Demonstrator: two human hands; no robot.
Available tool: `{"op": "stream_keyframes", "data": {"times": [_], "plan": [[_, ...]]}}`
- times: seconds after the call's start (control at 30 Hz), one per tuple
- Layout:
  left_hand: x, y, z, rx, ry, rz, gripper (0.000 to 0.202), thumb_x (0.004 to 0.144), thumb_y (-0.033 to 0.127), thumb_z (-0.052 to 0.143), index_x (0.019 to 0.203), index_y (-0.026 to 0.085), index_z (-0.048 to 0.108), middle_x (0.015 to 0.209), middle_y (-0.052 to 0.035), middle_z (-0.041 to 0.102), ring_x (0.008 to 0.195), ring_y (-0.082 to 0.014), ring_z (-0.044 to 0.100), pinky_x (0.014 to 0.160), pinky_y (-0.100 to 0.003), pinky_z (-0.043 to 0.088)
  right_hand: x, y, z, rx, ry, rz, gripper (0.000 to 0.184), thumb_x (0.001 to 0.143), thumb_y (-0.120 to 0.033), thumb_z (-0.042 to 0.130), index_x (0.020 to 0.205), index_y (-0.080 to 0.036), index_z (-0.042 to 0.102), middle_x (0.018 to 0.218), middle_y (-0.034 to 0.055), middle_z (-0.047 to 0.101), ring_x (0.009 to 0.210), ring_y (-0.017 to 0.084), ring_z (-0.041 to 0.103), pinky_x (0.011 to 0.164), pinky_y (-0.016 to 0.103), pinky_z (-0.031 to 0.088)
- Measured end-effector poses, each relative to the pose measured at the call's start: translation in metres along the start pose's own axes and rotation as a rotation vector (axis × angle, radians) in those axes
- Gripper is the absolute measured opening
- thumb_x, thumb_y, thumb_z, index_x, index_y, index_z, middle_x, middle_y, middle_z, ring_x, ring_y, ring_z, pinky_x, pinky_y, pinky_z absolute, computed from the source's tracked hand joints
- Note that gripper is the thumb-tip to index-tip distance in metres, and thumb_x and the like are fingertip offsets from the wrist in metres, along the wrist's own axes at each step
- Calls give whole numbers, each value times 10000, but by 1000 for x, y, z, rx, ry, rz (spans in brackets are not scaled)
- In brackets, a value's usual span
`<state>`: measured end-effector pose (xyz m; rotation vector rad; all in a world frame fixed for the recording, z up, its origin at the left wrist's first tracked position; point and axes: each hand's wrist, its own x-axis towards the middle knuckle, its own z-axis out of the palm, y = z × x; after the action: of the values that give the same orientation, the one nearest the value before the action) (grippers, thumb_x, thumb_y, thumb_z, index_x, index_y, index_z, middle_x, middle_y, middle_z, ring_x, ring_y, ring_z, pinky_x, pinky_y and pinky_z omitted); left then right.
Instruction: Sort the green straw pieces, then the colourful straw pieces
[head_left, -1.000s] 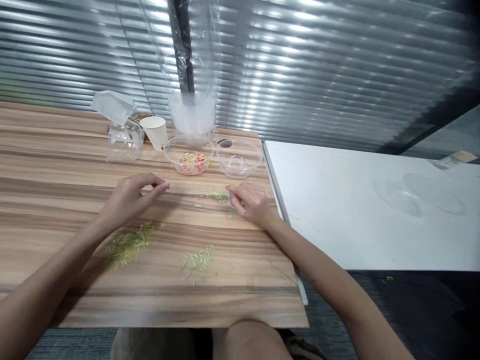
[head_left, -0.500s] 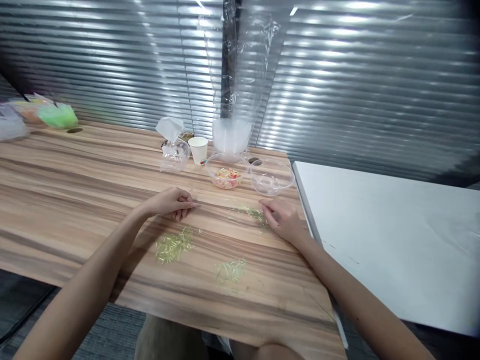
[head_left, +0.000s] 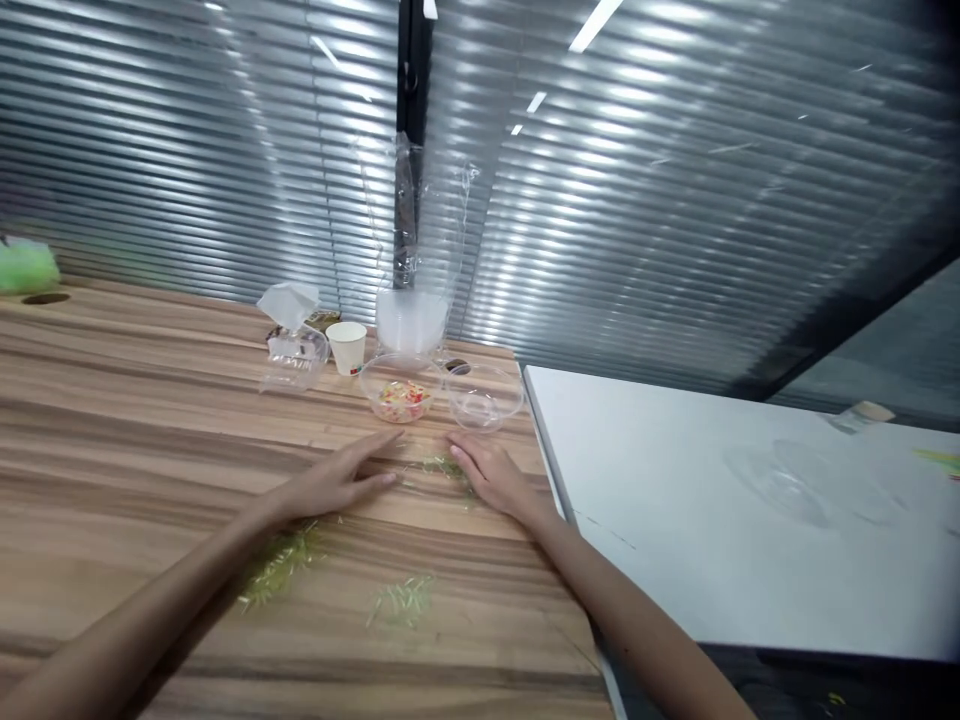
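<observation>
Uncurled since the earlier frame, left hand (head_left: 341,482) and right hand (head_left: 489,475) are laid open on the wooden counter (head_left: 135,430); thin pale-green plastic sticks (head_left: 441,464) are seen between them, nearer the right.

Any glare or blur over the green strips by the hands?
Head view: light streaks glare on the grey slatted blinds, not the wooden table; the thin pale-green strips between left hand and right hand look soft but visible; edges smear.

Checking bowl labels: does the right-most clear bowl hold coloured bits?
No, the right-most clear bowl looks empty; the coloured bits lie in the neighbouring bowl.
</observation>
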<state>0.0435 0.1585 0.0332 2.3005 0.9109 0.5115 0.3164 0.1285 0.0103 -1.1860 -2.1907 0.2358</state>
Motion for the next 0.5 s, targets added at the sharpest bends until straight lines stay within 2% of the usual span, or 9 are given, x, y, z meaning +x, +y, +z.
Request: {"op": "stream_keyframes", "data": {"times": [0.13,0.3,0.4,0.5], "plan": [[-1,0,9,77,-137,45,621,951,420,460,1493,160,300,1528,-124,348,1398,-256,344,1154,-431,274,1,-2,-2,26,-122,22,453,1029,-363,287,1349,-150,527,1352,114,580,1248,215,550,1065,403,437],[-1,-1,8,65,-113,-14,689,960,460,435,1531,167,183,1567,-116,255,1427,-244,285,1164,-422,249,2,-3,-4,71,-251,-45,451,1024,-364,323,1407,-166,457,1420,99,517,1315,221,478,1119,414,367],[4,0,7,73,-101,2,716,956,477,437,1539,174,152,1579,-106,215,1439,-246,252,1168,-422,235,2,-5,-5,102,-265,-38,433,1021,-356,343,1405,-183,445,1403,98,532,1296,217,494,1099,408,386],[9,2,8,114,-141,10,697,958,500,428,1534,186,193,1570,-96,242,1431,-261,271,1160,-425,250,3,-7,-4,108,-193,26,353,1020,-312,347,1296,-179,521,1280,100,618,1182,207,575,1023,386,453]]}}
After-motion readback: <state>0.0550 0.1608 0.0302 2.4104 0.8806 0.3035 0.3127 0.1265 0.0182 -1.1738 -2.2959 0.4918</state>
